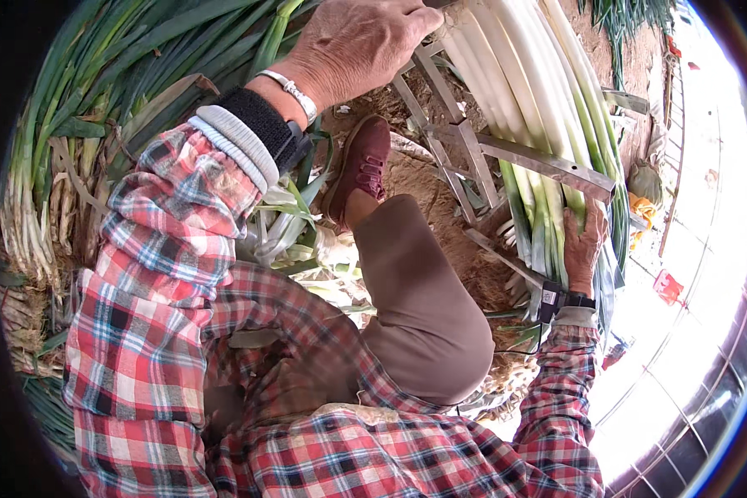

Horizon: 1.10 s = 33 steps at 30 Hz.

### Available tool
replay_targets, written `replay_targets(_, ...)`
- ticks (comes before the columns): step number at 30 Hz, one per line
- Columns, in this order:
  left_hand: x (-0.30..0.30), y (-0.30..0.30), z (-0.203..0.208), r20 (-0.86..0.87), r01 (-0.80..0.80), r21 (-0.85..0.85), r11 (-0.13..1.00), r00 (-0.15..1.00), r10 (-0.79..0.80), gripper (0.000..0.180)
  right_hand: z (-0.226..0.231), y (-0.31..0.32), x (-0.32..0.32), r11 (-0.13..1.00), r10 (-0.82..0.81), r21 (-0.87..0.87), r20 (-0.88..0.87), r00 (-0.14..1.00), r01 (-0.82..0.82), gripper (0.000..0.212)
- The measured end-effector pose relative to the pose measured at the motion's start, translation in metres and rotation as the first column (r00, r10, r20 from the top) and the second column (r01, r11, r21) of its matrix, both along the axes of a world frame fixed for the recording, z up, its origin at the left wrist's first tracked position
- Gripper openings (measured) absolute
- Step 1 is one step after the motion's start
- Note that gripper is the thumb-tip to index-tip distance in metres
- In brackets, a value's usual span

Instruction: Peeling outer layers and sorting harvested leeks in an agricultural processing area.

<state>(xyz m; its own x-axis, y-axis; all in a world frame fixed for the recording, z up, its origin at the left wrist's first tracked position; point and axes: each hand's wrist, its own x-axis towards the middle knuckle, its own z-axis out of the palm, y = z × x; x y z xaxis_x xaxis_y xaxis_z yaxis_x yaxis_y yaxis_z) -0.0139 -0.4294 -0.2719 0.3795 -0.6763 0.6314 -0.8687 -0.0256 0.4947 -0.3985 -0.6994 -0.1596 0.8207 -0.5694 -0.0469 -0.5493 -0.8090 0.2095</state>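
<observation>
Two bare hands at work over a bundle of long leeks (523, 100) laid in a metal frame (473, 149). Left hand (353, 46) at top centre, knuckles up, fingers curled down over the white stalk ends and the upper bar of the frame; fingertips hidden, so firmness of hold not discernible. Silver bracelet (299, 93) at the left wrist, black and grey cuff (249, 133) just below it, red plaid sleeve (174, 241) running down to the lower edge. Right hand (585, 245) at centre right, wrapped around the green part of the same bundle, fingers closed against the leaves, palm side hidden. Black wrist device (556, 300) strapped just below the right hand, with a thin cable trailing downward. Leek bundle lying lengthwise from top centre to right centre, white shafts at the upper end, pale green toward the right hand, crossed by an angled flat bar of the frame between the two hands. Bent knee in tan trousers (423, 307) between the forearms; maroon shoe (361, 166) resting on bare soil (440, 224) just beside the frame. Heaped loose leeks (100, 100) with green tops and rooted ends filling the left side, well apart from the held bundle. Bright, overexposed ground at the right rim.
</observation>
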Motion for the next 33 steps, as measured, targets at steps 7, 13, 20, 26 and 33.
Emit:
replay_targets(7, -0.002, -0.058, 0.042, 0.109, 0.084, 0.041, 0.996, 0.990, -0.088, 0.029, -0.001, 0.014, 0.002, 0.995, -0.017, -0.096, 0.043, 0.999, 0.021, 0.054)
replay_targets(13, -0.005, -0.123, 0.058, 0.345, 0.114, 0.274, 0.955, 0.915, -0.208, 0.027, 0.004, 0.023, 0.010, 0.989, -0.076, -0.119, 0.115, 0.990, 0.090, 0.051)
replay_targets(20, -0.030, -0.128, 0.060, 0.422, -0.061, 0.470, 0.881, 0.892, -0.163, 0.038, 0.003, 0.031, 0.009, 0.982, -0.134, -0.097, 0.257, 0.957, 0.164, 0.056)
replay_targets(26, -0.027, -0.133, 0.055, 0.389, -0.071, 0.557, 0.828, 0.903, -0.184, 0.044, 0.017, 0.024, -0.038, 0.967, -0.199, -0.113, 0.221, 0.955, 0.227, 0.085)
replay_targets(33, -0.025, -0.130, 0.052, 0.376, -0.066, 0.531, 0.845, 0.912, -0.165, 0.044, 0.040, 0.021, -0.093, 0.933, -0.328, -0.094, 0.170, 0.929, 0.347, 0.102)
